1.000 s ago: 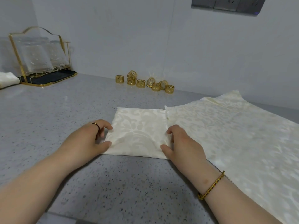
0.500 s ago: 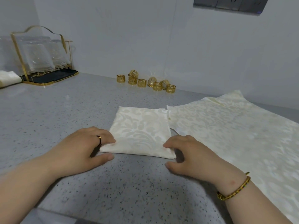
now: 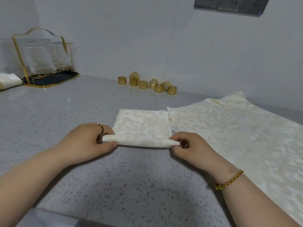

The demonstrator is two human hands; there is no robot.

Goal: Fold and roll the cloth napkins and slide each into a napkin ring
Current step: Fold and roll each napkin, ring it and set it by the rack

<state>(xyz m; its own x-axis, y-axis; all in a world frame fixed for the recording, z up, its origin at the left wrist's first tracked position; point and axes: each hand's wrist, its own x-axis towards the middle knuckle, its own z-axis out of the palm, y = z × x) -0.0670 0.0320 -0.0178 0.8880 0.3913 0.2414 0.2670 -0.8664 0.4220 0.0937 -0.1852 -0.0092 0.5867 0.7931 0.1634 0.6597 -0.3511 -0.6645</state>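
Observation:
A cream patterned napkin, folded to a square, lies on the grey speckled counter. Its near edge is curled up into a thin roll. My left hand pinches the roll's left end and my right hand pinches its right end. Several gold napkin rings stand in a loose cluster by the back wall, well beyond the napkin.
A stack of unfolded cream napkins spreads over the counter's right side, touching the folded one. A gold rack with glass plates on a black tray stands at the back left, with a rolled white cloth beside it.
Both hands slid from the napkin's sides down to its near corners, lifted the near edge and turned it over into the start of a roll.

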